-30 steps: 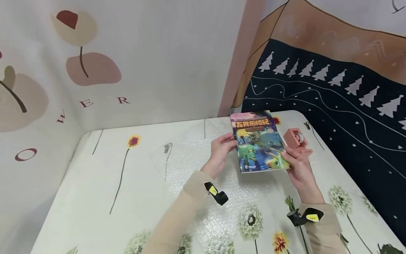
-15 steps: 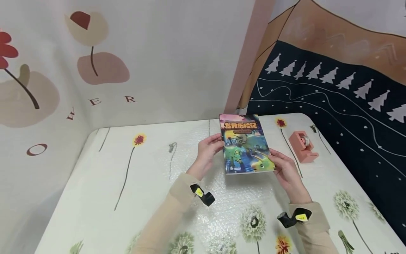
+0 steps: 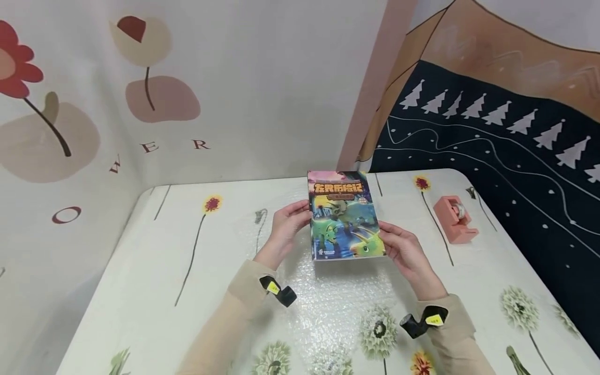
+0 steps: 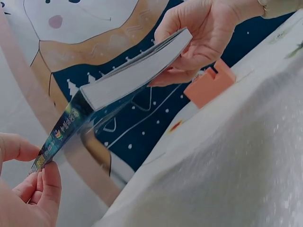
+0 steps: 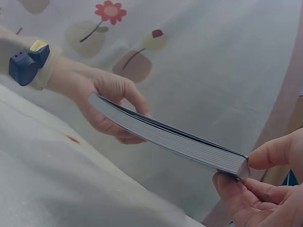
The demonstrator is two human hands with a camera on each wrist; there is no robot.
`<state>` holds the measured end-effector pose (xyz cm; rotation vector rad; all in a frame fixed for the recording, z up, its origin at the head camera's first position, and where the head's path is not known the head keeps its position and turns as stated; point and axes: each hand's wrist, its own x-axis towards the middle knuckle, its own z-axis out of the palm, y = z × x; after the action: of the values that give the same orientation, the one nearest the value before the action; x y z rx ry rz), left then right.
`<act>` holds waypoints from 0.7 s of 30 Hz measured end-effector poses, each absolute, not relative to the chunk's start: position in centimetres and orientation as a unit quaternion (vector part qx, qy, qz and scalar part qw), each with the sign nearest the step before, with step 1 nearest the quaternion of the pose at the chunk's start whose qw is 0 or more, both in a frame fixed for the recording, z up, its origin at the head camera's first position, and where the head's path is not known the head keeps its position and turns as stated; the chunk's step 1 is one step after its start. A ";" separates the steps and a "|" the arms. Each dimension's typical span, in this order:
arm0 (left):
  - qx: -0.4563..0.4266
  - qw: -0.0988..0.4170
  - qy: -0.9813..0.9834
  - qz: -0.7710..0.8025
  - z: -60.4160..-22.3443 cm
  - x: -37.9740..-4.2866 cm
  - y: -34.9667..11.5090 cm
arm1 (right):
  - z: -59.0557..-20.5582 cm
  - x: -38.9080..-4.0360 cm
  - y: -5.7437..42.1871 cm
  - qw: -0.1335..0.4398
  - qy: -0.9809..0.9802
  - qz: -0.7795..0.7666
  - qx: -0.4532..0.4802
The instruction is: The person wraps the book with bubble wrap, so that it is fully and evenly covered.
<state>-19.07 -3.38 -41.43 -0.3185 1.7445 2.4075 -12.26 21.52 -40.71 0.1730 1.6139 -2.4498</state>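
Both hands hold up a colourful paperback book (image 3: 346,216) with cartoon dinosaurs on its front cover. My left hand (image 3: 284,229) pinches the spine side, thumb and fingers on opposite faces, as the left wrist view shows up close. At the opposite edge, low on the cover, my right hand (image 3: 407,251) grips the book the same way. The page block (image 5: 180,142) shows in the right wrist view, slightly bowed and closed. Beneath the book, apart from it, a sheet of clear bubble wrap (image 3: 323,299) lies flat on the table.
A pink tape dispenser (image 3: 454,221) with a roll in it stands on the right side of the table. The flower-print tablecloth (image 3: 154,281) covers the tabletop. Printed cloths (image 3: 262,94) hang behind and to the right.
Both hands have carried the book left, away from the tape dispenser, over the bubble wrap. The dispenser, partly covered before, is now fully visible. The head view has shifted slightly.
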 end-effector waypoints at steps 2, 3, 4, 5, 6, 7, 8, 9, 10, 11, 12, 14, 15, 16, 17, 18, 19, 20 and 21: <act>-0.107 0.075 0.587 0.799 -41.6 -19.0 -4.1 | -40.8 -12.3 21.1 0.105 0.556 -0.823 0.059; -0.110 0.076 0.587 0.798 -41.7 -18.9 -4.4 | -40.8 -12.4 20.8 0.107 0.560 -0.819 0.059; -0.112 0.077 0.590 0.796 -41.7 -18.9 -4.7 | -40.9 -12.4 20.6 0.110 0.566 -0.815 0.060; -0.113 0.077 0.592 0.794 -41.8 -18.8 -5.0 | -40.9 -12.4 20.4 0.112 0.570 -0.811 0.062; -0.115 0.078 0.594 0.792 -41.8 -18.7 -5.3 | -41.0 -12.5 20.2 0.116 0.575 -0.808 0.062; -0.115 0.078 0.597 0.790 -41.9 -18.7 -5.6 | -41.1 -12.5 20.0 0.119 0.579 -0.804 0.063; -0.116 0.077 0.599 0.789 -41.9 -18.6 -5.8 | -41.1 -12.6 19.8 0.122 0.581 -0.802 0.063; -0.117 0.077 0.603 0.786 -41.9 -18.5 -6.1 | -41.2 -12.6 19.6 0.125 0.581 -0.801 0.064; -0.117 0.077 0.606 0.783 -41.9 -18.5 -6.3 | -41.3 -12.6 19.4 0.128 0.583 -0.800 0.064; -0.117 0.077 0.609 0.781 -41.9 -18.4 -6.5 | -41.4 -12.7 19.2 0.130 0.583 -0.799 0.064; -0.118 0.077 0.613 0.777 -42.0 -18.3 -6.8 | -41.5 -12.7 19.0 0.133 0.585 -0.797 0.064; -0.118 0.078 0.620 0.772 -42.1 -18.1 -7.2 | -41.8 -12.7 18.7 0.137 0.592 -0.791 0.066; -0.118 0.079 0.622 0.770 -42.2 -18.0 -7.4 | -41.9 -12.7 18.6 0.140 0.597 -0.787 0.067; -0.119 0.080 0.622 0.770 -42.3 -17.9 -7.6 | -42.1 -12.6 18.5 0.144 0.603 -0.782 0.067; -0.120 0.080 0.624 0.768 -42.4 -17.7 -7.8 | -42.3 -12.6 18.4 0.148 0.609 -0.776 0.069; -0.120 0.079 0.627 0.766 -42.5 -17.6 -7.9 | -42.4 -12.6 18.3 0.153 0.615 -0.770 0.069; -0.120 0.079 0.628 0.764 -42.6 -17.4 -8.1 | -42.6 -12.5 18.2 0.158 0.621 -0.765 0.069; -0.122 0.079 0.630 0.763 -42.7 -17.2 -8.2 | -42.8 -12.4 18.2 0.163 0.626 -0.760 0.069; -0.124 0.080 0.633 0.760 -42.9 -17.1 -8.4 | -42.9 -12.4 18.1 0.167 0.631 -0.754 0.068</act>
<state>-17.08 -8.36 -42.86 -0.3706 1.8944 2.2731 -12.38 18.08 -42.92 0.1933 1.7964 -2.1464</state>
